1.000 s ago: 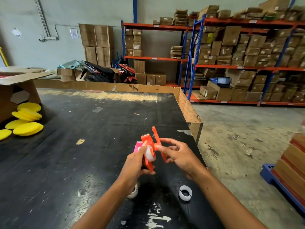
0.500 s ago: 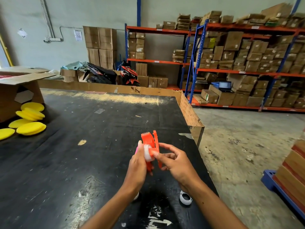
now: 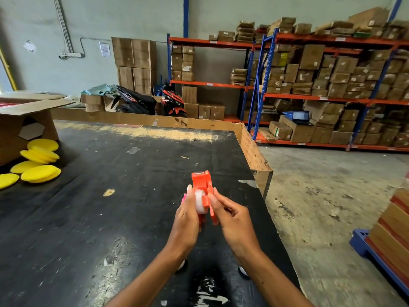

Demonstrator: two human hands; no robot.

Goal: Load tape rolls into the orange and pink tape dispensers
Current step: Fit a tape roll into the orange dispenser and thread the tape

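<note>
I hold the orange tape dispenser (image 3: 201, 182) upright above the black table (image 3: 110, 196), with a white tape roll (image 3: 199, 201) seated in it. My left hand (image 3: 187, 216) grips its left side over the roll. My right hand (image 3: 231, 220) pinches the orange side flap against the body. A sliver of the pink dispenser (image 3: 183, 198) shows behind my left hand. Two loose tape rolls lie on the table, one mostly hidden under my left forearm (image 3: 182, 265), the other under my right forearm (image 3: 243, 271).
Yellow foam pads (image 3: 39, 161) and an open cardboard box (image 3: 24, 120) sit at the table's left. The table's right edge (image 3: 265, 173) drops to a concrete floor. Shelving with boxes stands behind; a blue pallet (image 3: 374, 258) with stacked boxes is at the right.
The orange side flap, swung wide open a second ago, has closed nearly flush against the dispenser. My hands have drawn closer together and the loose rolls have slipped under my forearms.
</note>
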